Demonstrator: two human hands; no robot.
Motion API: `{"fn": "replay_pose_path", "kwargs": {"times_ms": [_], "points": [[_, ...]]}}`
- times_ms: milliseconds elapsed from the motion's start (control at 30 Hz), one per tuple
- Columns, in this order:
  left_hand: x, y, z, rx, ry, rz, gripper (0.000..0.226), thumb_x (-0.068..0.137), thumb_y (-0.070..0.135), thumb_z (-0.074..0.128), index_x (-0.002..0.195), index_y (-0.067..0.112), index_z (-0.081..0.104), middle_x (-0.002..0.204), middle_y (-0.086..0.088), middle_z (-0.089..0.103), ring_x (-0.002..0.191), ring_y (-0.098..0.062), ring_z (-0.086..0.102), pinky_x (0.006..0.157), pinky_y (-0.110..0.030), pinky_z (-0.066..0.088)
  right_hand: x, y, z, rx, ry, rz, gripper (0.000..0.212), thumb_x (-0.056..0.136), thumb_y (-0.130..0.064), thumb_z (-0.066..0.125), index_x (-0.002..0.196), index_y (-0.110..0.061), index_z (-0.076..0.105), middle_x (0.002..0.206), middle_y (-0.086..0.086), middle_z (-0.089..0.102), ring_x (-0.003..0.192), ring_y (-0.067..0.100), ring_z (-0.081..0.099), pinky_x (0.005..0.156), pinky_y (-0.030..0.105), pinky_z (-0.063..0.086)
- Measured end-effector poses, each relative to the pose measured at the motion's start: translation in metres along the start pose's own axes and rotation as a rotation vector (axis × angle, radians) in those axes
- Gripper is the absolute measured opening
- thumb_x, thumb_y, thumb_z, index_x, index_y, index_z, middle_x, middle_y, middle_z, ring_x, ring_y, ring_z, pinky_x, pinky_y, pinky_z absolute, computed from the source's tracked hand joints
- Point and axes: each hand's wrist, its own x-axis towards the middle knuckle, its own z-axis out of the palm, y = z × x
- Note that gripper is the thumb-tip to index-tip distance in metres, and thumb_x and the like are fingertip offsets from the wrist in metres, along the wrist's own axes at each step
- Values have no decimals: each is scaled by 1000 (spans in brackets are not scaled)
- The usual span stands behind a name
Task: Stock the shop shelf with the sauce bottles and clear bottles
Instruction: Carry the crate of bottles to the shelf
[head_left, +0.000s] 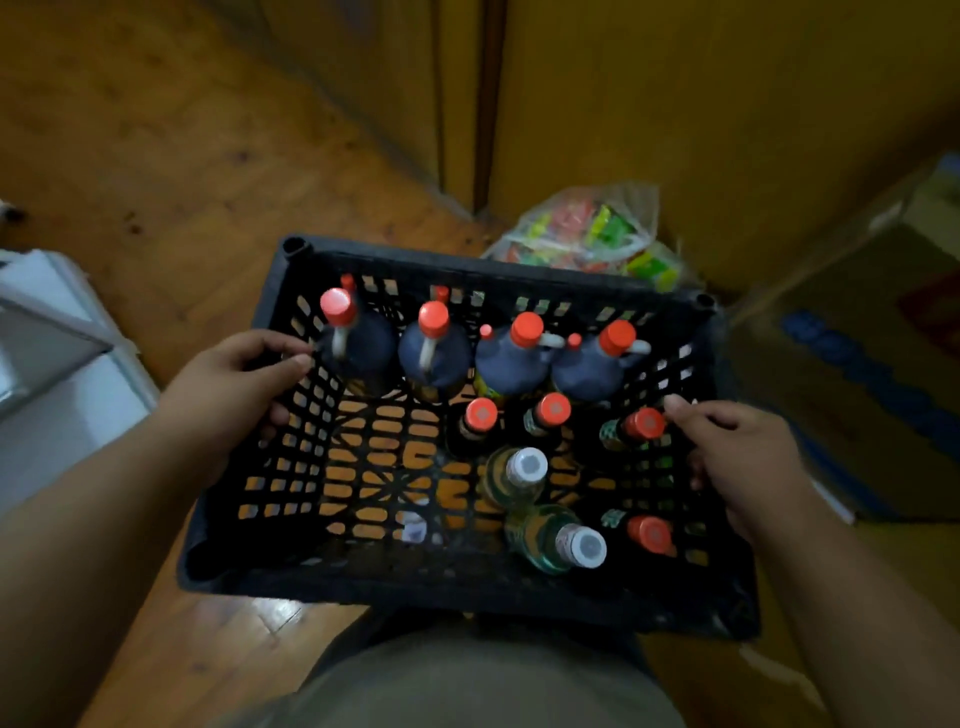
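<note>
From my head camera I see a black plastic crate (332, 525) in the middle of the frame, over a wooden floor (171, 156). My left hand (234, 384) curls over its left rim, thumb inside the mesh; my right hand (737, 457) grips the right rim the same way. Inside, four large dark sauce bottles (436, 353) with red caps line the upper wall — four small red-capped bottles (480, 421) and two clear bottles (519, 475) with white caps stand in the right half. A bag of bright packets (597, 234) lies above the crate.
</note>
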Motion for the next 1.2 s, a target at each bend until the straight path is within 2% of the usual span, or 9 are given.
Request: {"fn": "replay_pose_path", "kwargs": {"times_ms": [100, 233, 500, 600, 700, 800, 967, 1200], "points": [[-23, -15, -10, -65, 113, -66, 9, 92, 23, 63, 93, 28, 71, 80, -17, 58, 57, -24, 50, 52, -29, 42, 21, -15, 11, -16, -147, -48, 31, 83, -44, 75, 73, -14, 74, 50, 8, 49, 47, 22, 45, 49, 33, 41], [-69, -44, -15, -238, 325, -165, 12, 93, 19, 61, 92, 26, 71, 79, -15, 55, 53, -21, 46, 50, -26, 39, 51, -53, 36, -59, -362, -137, 32, 84, -40, 74, 79, -8, 73, 60, 15, 46, 52, 22, 39, 48, 32, 38], [-166, -96, -21, -439, 651, -297, 12, 93, 19, 62, 95, 26, 71, 86, -9, 64, 59, -23, 55, 52, -31, 45, 44, -118, 114, -271, -645, -409, 30, 85, -41, 73, 74, -13, 73, 62, 16, 52, 51, 24, 43, 47, 32, 39], [-200, -129, -32, -516, 751, -322, 12, 93, 16, 61, 95, 23, 71, 85, -8, 62, 55, -21, 53, 48, -28, 42, 13, -131, 149, -341, -735, -493, 33, 84, -44, 73, 74, -13, 73, 55, 14, 48, 48, 24, 43, 46, 30, 38], [-240, -165, -48, -600, 813, -339, 14, 94, 15, 60, 96, 24, 70, 84, -7, 61, 54, -18, 52, 45, -27, 41, -30, -137, 186, -374, -798, -527, 30, 84, -38, 75, 73, -10, 72, 55, 15, 46, 49, 25, 42, 45, 31, 38], [-282, -201, -69, -640, 871, -372, 14, 94, 17, 60, 98, 25, 70, 87, -8, 62, 57, -19, 54, 46, -27, 42, -79, -136, 223, -409, -871, -555, 27, 85, -33, 75, 72, -10, 73, 54, 13, 46, 50, 24, 42, 47, 32, 38], [-353, -259, -110, -695, 971, -429, 12, 95, 19, 59, 98, 23, 69, 85, -8, 59, 57, -20, 52, 46, -27, 38, -169, -130, 284, -503, -989, -584, 29, 83, -38, 76, 72, -12, 75, 53, 8, 50, 50, 25, 45, 48, 32, 41], [-433, -317, -160, -801, 1134, -558, 13, 96, 20, 58, 98, 24, 70, 88, -10, 58, 58, -21, 51, 48, -28, 38, -291, -131, 376, -618, -1202, -615, 30, 84, -37, 75, 73, -10, 76, 53, 12, 43, 48, 23, 40, 48, 32, 40]]}}
